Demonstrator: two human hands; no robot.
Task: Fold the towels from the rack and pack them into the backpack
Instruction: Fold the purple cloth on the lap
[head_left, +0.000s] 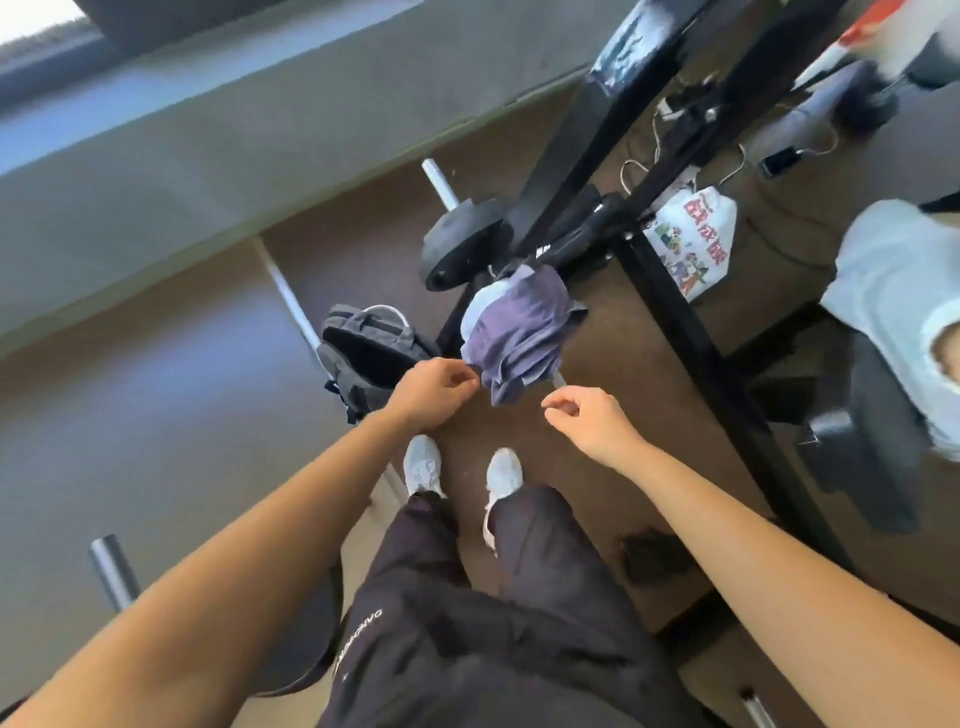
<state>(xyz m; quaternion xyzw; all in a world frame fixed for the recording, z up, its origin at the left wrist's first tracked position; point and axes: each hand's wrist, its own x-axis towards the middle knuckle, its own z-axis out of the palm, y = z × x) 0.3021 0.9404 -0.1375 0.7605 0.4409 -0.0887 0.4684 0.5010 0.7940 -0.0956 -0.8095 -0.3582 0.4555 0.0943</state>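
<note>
left hand (434, 387): grip curled, fingertips right at the left edge of the purple cloth towel (519, 332). cannot tell if it pinches the cloth or just touches it.
right hand (587, 415): grip curled in, fingers together, holding nothing, just beside the towel's lower corner, not touching.
the towel is bunched and draped over a silver metal bar (560, 382) of the black steel rack (670, 301), with a pale blue cloth (480, 306) showing under its upper left part. a black round weight plate (457, 244) sits on the bar beyond the towel.
the dark grey fabric backpack (371, 353) is on the brown floor (597, 353), left of the towel, near the left hand and apart from it. can't see whether it is zipped.
the person's white sneakers (423, 465) stand on the floor below the hands.
</note>
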